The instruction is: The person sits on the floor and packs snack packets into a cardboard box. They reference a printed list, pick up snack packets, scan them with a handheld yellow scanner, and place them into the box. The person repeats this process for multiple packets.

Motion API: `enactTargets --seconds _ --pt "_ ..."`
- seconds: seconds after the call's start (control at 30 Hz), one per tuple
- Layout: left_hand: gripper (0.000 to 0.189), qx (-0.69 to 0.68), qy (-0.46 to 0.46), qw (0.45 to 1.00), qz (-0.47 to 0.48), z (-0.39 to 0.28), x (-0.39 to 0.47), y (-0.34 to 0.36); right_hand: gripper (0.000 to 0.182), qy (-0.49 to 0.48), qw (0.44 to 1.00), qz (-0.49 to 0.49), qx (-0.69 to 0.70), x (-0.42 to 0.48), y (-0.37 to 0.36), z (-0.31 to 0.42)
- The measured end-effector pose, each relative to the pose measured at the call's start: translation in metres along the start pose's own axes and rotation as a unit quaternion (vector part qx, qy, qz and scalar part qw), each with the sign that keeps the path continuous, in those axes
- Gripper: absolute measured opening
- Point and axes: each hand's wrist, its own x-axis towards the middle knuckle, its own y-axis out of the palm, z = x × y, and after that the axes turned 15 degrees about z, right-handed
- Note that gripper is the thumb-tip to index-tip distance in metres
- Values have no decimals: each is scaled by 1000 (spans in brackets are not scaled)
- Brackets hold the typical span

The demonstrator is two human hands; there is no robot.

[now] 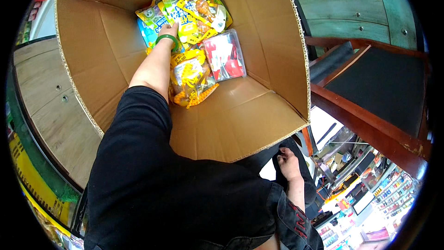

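My left hand (169,30), with a green bangle (168,37) at its wrist, reaches deep into an open cardboard box (222,125). It touches colourful snack bags (152,19) at the bottom; the bags partly hide its fingertips. Beside it lies a yellow snack bag (189,24) with pictures of chicken drumsticks. Nearer to me rests an orange-yellow bag (190,80) with a clear front. A clear plastic tub (225,57) with red and white packets stands to its right. Outside the box, my right hand (288,163) rests by my dark-clad leg, fingers loosely bent, nothing seen in it.
A wooden chair with a black seat (378,86) stands close to the box's right side. Wood-look flooring (45,90) shows at the left, beside a yellow and green display edge (38,180). Shelves of small goods (395,191) fill the lower right.
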Motion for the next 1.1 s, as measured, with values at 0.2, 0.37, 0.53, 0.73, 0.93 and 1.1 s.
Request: enactTargets --seconds 0.2,0.37,0.53,0.73,0.93,1.1 --pt "47 -499 -56 845 185 0 51 42 30 3 999 10 30 -2 3 -3" --pt "55 -237 -38 957 161 -1 47 47 29 2 999 -6 49 -4 2 0" --pt "41 -54 77 994 59 -25 -2 26 28 -2 999 -13 39 -12 9 -6" --pt "36 198 84 976 38 -52 -28 -44 28 -5 997 -76 15 -28 17 -19" --pt "40 386 38 912 131 -120 -101 -120 30 -35 996 -70 43 -34 19 -13" --pt "46 467 156 861 129 -177 -193 -201 30 -84 990 -109 23 -38 23 -26"
